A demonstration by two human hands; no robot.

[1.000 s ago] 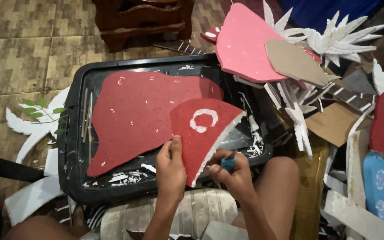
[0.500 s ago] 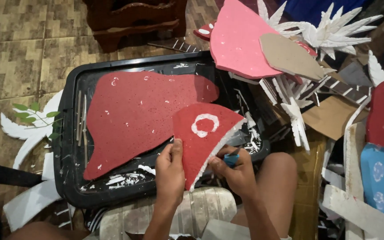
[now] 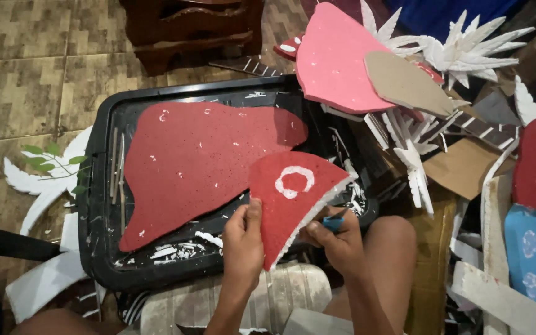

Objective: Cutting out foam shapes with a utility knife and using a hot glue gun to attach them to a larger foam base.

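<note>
L hand (image 3: 243,239) fingers pinched shut w/ thumb up; R hand (image 3: 337,239) fisted, both forearms angled inward.

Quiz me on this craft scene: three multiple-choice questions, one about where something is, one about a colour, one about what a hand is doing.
1. Where does the big red foam sheet lie?
A. in the black tray
B. on the tiled floor
C. on the person's knee

2. What colour is the ring painted on the small red foam piece?
A. blue
B. white
C. yellow

3. What is the left hand doing?
A. resting flat in the tray
B. hanging free
C. pinching the small piece's edge

Answers: 1 A, the tray's rim frames the sheet. 2 B, the ring is white on red. 3 C, the thumb lies over the edge, while the right hand grips a blue-handled tool.
</note>
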